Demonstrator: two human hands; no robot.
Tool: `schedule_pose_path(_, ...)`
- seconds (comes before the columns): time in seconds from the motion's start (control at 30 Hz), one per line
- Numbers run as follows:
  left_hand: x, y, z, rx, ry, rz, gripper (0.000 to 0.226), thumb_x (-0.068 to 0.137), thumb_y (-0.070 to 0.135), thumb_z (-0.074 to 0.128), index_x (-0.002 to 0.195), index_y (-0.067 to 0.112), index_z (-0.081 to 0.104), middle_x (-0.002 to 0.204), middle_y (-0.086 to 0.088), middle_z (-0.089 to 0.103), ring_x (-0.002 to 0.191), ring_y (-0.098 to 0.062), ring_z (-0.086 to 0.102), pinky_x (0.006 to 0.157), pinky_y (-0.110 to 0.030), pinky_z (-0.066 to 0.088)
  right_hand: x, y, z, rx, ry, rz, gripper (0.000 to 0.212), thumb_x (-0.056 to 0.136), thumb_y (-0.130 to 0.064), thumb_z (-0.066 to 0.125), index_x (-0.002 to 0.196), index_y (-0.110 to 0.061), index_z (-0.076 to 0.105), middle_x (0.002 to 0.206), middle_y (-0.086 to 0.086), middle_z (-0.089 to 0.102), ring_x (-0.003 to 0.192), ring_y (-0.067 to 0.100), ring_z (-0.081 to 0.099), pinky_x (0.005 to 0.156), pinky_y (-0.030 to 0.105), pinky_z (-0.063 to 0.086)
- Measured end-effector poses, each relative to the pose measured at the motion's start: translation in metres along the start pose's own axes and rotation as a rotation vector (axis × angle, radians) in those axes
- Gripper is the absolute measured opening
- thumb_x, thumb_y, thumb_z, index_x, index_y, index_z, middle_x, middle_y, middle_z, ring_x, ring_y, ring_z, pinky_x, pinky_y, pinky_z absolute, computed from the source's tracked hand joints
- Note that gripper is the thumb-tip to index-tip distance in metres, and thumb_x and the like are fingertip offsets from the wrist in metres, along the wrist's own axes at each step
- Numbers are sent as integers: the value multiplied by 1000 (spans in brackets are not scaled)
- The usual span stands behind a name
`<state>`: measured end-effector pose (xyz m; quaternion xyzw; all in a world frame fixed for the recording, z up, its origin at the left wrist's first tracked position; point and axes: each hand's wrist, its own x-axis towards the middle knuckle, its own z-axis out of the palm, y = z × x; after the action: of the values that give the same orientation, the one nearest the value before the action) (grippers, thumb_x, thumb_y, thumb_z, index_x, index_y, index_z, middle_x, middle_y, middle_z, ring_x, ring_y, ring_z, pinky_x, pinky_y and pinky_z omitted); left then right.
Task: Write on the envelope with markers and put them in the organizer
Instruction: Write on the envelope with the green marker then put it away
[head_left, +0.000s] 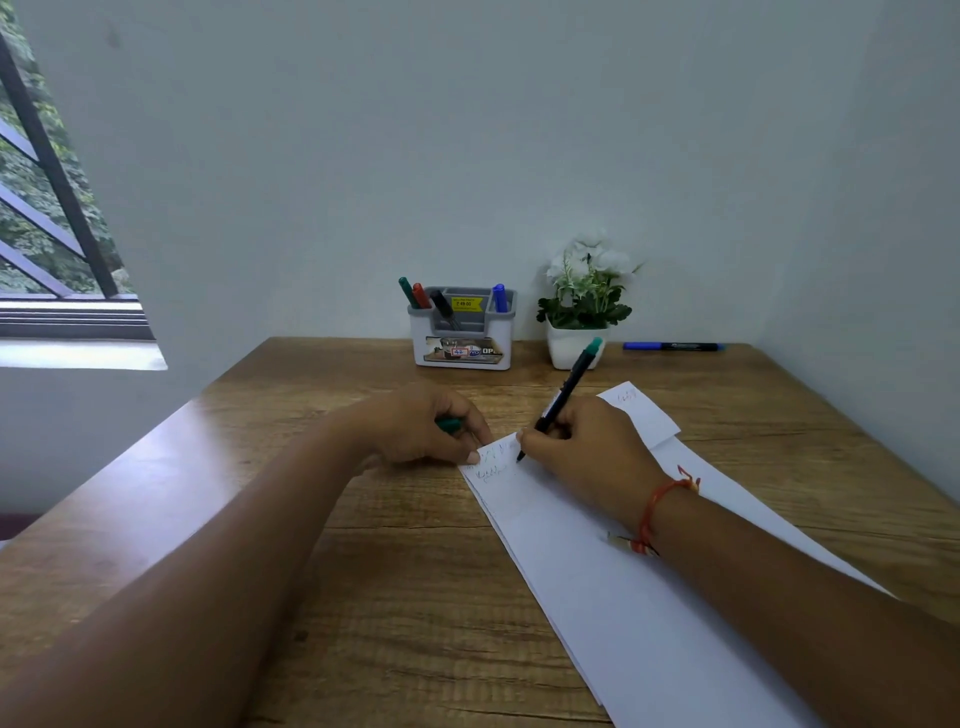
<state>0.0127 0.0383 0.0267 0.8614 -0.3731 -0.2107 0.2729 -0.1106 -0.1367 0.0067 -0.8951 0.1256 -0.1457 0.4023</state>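
a wooden worktop (405, 571) against a pale wall carries a long white envelope (597, 582), lying slantwise. the right grip (587, 452) is clamped on a green marker (569, 387), tip on the envelope's far end: the writing step. the left grip (421, 431) curls round the cap (449, 425) and steadies the paper. next, probably: recap, then reach back to the organizer (462, 343).

On the organizer (422, 340) we read "42" and the white letters "OP" on its front label (464, 349). Its yellow sticker (465, 303) seems to say "49.00", too small to confirm. We cannot make out the handwriting on the envelope (597, 561).
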Motion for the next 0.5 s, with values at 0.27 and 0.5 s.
schedule_pose_path(0.27,-1,3,3,4,6,53,35,83,29,76,113,43,65,92,10,69,95,-12,61,88,-32,47,-1,2,-6,70,-42,-6,12,82,-20,63,71,-23,68,56,-13,62,65,6,58,59,23,44)
schedule_pose_path(0.5,3,2,8,109,-6,90,43,77,44,78,117,50,62,104,21,58,100,-1,52,86,-24,39,-1,1,-7,76,-94,-13,8,84,-22,65,78,-22,71,63,-8,64,67,6,59,59,22,44)
